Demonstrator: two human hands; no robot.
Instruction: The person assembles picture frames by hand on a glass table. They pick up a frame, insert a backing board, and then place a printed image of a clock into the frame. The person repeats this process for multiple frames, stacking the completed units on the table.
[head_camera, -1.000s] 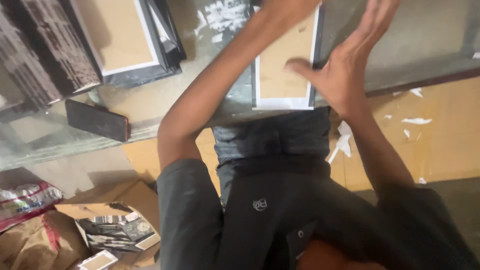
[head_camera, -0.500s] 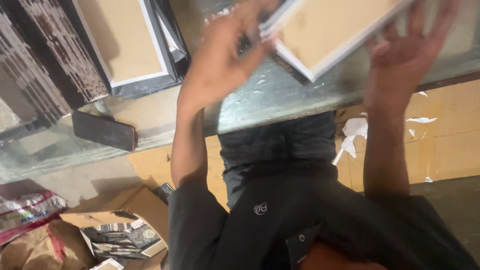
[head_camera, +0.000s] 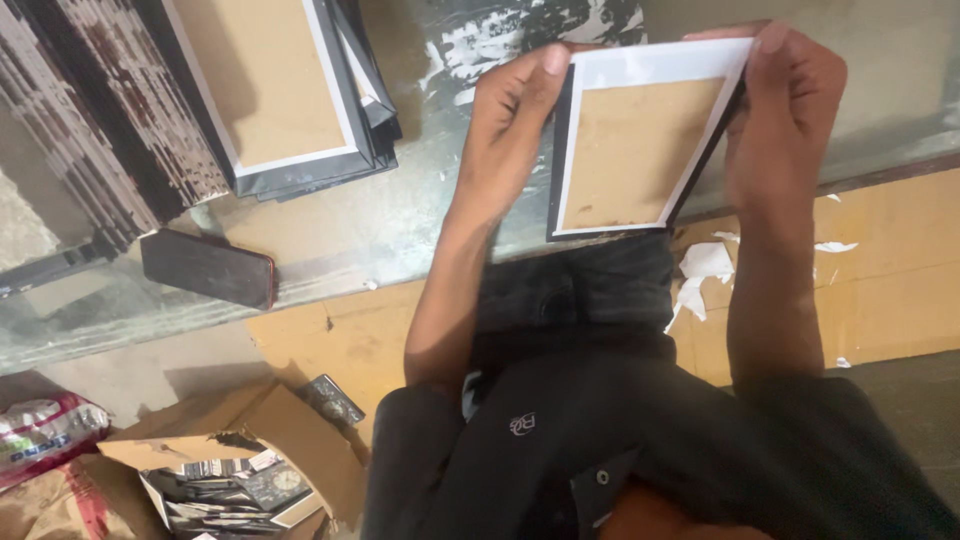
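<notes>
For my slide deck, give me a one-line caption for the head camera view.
Both hands, left hand and right hand, hold a picture frame back-side up over a glass table.

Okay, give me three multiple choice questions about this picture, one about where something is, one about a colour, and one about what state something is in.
1. Where does the dark phone lie?
A. On the glass table top, left of the held frame
B. Inside the cardboard box
C. In the right hand

2. What colour is the middle panel of the picture frame?
A. Bright green
B. Brown
C. Blue

3. How is the frame held?
A. Lying flat, untouched
B. By one hand only
C. Between both hands

Answers: 1 A, the phone rests on the glass near the table's edge. 2 B, the backing is brown board inside a white border. 3 C, the left hand grips its left edge and the right hand its right edge.
</notes>
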